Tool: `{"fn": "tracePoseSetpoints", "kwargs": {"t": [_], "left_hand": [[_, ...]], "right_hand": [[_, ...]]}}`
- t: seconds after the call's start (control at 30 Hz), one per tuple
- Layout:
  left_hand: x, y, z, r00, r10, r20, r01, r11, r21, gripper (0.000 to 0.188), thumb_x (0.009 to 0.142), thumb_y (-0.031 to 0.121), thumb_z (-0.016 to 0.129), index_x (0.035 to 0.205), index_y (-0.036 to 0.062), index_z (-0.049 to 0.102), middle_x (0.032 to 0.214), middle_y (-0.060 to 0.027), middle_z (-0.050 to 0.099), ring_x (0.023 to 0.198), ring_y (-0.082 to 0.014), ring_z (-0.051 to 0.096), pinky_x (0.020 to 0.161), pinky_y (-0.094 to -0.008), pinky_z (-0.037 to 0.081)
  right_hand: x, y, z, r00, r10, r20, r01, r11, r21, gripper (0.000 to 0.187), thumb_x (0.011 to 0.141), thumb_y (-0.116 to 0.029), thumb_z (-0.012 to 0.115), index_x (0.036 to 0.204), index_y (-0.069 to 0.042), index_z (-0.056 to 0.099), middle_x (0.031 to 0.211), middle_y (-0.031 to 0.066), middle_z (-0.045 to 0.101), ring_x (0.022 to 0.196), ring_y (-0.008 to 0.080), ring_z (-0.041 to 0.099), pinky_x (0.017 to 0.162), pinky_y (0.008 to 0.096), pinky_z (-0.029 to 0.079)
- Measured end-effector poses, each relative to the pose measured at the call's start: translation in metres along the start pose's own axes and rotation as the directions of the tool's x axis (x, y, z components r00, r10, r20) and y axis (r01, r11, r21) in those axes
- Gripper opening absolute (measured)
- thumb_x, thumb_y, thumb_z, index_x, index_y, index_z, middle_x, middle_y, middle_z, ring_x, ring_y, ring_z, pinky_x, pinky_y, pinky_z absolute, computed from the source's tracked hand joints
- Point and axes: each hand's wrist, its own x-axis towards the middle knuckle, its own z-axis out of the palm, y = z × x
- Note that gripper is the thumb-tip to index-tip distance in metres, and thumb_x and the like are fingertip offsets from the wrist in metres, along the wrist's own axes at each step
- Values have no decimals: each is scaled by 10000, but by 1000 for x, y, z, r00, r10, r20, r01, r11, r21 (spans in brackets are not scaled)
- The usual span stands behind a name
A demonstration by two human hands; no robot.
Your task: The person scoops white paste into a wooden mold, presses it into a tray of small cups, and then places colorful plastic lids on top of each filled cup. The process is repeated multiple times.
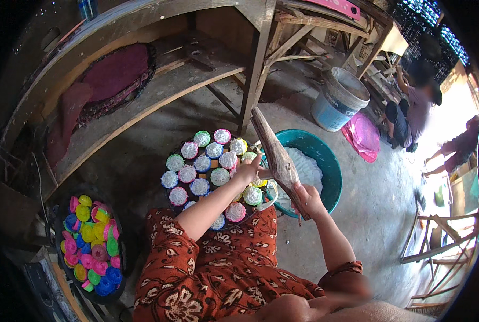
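filling looks well along, i'd judge: fluted coloured cups heaped with white (202, 163) crowd before the knees, while soft-looking white stuff (308, 166) remains in the round teal plastic tub (333, 185) and bright bare-looking cups (99, 253) lie leftward. the right hand (310, 200) wraps a rough brown wooden stick (278, 155), tilted across the tub's edge; the left hand (248, 170) reaches over the heaped cups, its grip unclear from here.

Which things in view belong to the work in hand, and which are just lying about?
In use:
wooden stick, in the right hand
white-topped cups, by the left hand
teal basin
probably the colourful cups

Seemingly lying about:
bucket
pink bundle
maroon cloth
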Motion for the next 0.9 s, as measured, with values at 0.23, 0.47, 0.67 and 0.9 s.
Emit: {"fn": "tracePoseSetpoints", "kwargs": {"t": [0.23, 0.47, 0.67, 0.9], "left_hand": [[-21, 3, 10, 989, -15, -145, 1, 995, -100, 751, 890, 611, 411, 1280, -29, 451, 1199, -135, 545, 1125, -198, 491, 1001, -346, 319], [-52, 13, 16, 988, 13, -157, -4, 998, 56, 699, 895, 605, 393, 1132, -38, 530, 1105, -153, 596, 1076, -232, 525, 977, -372, 333], [-70, -4, 17, 879, 435, -194, -179, 680, 711, 601, 898, 569, 376, 1172, 63, 550, 1212, -139, 465, 1128, -318, 393, 935, -473, 311], [-67, -2, 11, 862, 504, 51, -177, 206, 962, 744, 868, 589, 423, 1342, 16, 386, 1378, -122, 308, 1190, -352, 345, 951, -515, 296]], "right_hand": [[-3, 0, 1, 999, -38, -19, 39, 997, 67, 611, 913, -547, 431, 855, 40, 589, 617, 83, 569, 479, 151, 552, 445, 291, 454], [3, 8, 6, 995, -49, -82, 61, 985, 162, 606, 909, -535, 443, 850, 52, 584, 611, 85, 566, 466, 161, 547, 440, 295, 455], [3, 13, 0, 985, -36, -167, 82, 957, 278, 576, 913, -509, 453, 860, 53, 564, 595, 99, 562, 446, 154, 543, 401, 277, 441], [-3, 9, -7, 981, -25, -190, 92, 932, 352, 560, 917, -494, 455, 883, 56, 552, 588, 87, 552, 423, 148, 521, 379, 267, 415]]}}
